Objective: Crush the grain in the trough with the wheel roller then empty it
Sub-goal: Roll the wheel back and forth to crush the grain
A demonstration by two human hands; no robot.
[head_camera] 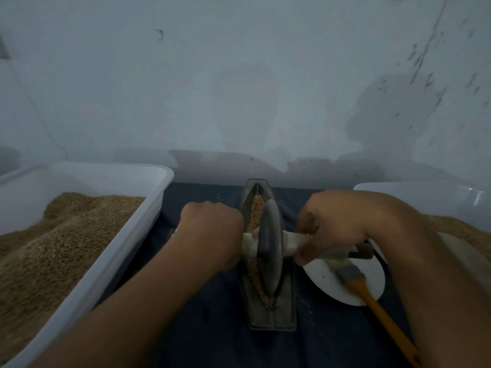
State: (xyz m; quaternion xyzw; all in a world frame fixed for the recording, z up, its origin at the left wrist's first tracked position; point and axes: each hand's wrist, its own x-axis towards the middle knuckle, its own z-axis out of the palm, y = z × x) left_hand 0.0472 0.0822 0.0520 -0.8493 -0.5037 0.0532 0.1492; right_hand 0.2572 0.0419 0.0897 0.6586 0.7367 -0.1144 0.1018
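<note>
Two hands [212, 235] [337, 224] clamp the pale axle [292, 241] of the disc-shaped wheel roller [271, 248].

Dim, bluish, soft focus; edges bowed, shadowed wall.

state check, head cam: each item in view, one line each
wheel roller: upright in the trough, both hands on its axle handle
trough: on the dark cloth, holds grain
grain: along the trough channel, ahead of and behind the wheel
left hand: grips the handle's left end
right hand: grips the handle's right end
left tub: heaped with grain
brush: lying on the white plate
</note>
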